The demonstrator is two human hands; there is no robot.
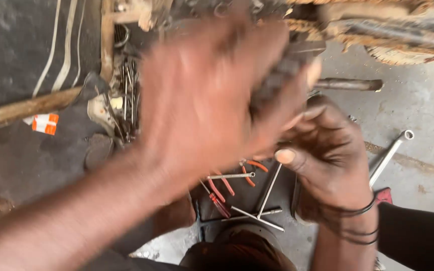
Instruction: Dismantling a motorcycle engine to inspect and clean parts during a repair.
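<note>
Overhead, the left hand (202,95) was a blur across the middle, fingers spread over a dark grimy part (282,75); whether they gripped it could not be told. Just beside it, the right hand (327,155) curled loosely under that part, thumb out, its grasp hidden. Below lay thin metal rods (259,200) and orange-handled pliers (222,193) on the floor, crowding the hands. A long wrench (390,153) rested apart, on open concrete at right.
</note>
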